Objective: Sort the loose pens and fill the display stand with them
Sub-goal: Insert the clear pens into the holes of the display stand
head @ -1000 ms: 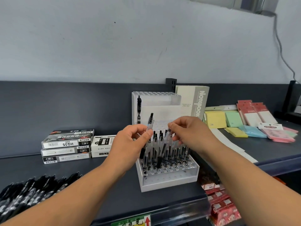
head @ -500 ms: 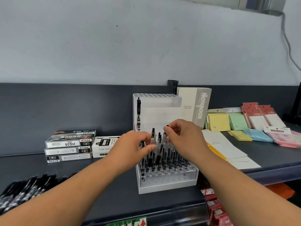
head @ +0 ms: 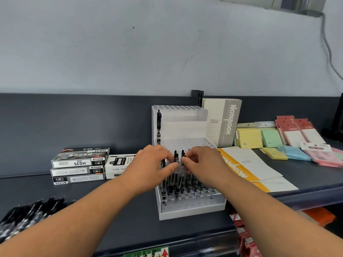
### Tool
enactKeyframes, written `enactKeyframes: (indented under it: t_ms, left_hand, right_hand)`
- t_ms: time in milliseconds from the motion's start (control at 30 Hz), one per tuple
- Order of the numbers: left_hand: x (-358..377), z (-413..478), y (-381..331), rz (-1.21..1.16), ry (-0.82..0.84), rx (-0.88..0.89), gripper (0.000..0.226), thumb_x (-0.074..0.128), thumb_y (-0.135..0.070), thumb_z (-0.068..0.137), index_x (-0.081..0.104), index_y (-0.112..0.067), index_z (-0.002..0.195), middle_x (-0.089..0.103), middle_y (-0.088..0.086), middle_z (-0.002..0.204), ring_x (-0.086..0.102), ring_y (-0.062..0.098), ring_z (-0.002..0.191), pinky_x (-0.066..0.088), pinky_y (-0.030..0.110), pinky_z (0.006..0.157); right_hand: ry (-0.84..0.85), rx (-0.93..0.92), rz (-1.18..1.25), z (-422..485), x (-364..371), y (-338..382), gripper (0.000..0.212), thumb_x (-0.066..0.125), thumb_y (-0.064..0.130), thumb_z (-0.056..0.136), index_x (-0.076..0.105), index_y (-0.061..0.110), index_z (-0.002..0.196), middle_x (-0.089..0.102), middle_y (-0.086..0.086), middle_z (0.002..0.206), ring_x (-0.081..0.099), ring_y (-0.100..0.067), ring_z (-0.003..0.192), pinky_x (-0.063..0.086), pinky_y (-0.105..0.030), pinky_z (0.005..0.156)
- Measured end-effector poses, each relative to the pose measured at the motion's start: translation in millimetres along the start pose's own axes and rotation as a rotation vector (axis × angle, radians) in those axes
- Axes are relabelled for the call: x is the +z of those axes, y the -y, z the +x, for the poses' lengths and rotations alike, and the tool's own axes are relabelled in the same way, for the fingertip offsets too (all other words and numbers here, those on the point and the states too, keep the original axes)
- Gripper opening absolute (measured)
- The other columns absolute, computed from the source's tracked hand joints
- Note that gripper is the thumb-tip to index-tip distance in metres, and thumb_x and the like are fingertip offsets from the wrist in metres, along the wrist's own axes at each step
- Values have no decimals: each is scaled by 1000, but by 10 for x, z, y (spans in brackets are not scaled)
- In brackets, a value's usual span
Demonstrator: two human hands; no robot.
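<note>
Dark grey shelf (head: 130, 217) runs beneath a pale painted wall (head: 130, 52). Far left of the display stand (head: 191, 208) lies one heap of loose pens (head: 27, 216). Nearer the stand sit three stacked pen boxes (head: 79, 164) and one white box (head: 118, 166). Over its front rows, the left hand (head: 150, 169) and right hand (head: 206, 166) each pinch standing pens (head: 175, 180). Right of the stand are two notebooks, an upright notebook (head: 222, 121) and a flat notebook (head: 246, 164).

Loose pens (head: 27, 216) lie blurred, cut by the left edge.

even daylight, perhaps blurred edges
</note>
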State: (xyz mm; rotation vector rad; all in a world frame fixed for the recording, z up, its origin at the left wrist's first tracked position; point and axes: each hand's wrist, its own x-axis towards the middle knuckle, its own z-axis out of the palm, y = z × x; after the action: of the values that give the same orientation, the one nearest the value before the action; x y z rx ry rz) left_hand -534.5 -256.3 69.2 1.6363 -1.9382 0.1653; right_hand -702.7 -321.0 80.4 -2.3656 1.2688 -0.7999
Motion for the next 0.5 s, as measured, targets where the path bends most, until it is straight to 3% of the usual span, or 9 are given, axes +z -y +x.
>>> enactKeyframes:
  t_ms: [133,367,500]
  left_hand:
    - [26,14,56,-29,29,-38,7,57,-46,88,56,-39,86,47,-19,101,43,6,101,38,28,94]
    - [55,49,98,28,52,-25,24,60,-44,88,63,-33,109,40,-19,108,38,3,105,34,23,97]
    - [8,85,32,-191,-24,-71,10,67,-39,84,62,-40,93,51,-19,104,42,-6,89,32,16,83]
  right_hand:
    - [69,-8,-4,11,-3,-19,17,64,34,89,67,26,103,71,7,91,65,-11,85,49,-24,77]
    - [52,-31,-109,40,3,68,15,63,35,88,69,24,95,69,5,90,63,-12,85,50,-25,76]
    - [57,-36,-112,63,-25,83,17,65,37,87,71,22,93,66,8,80,61,-9,78,43,-19,63]
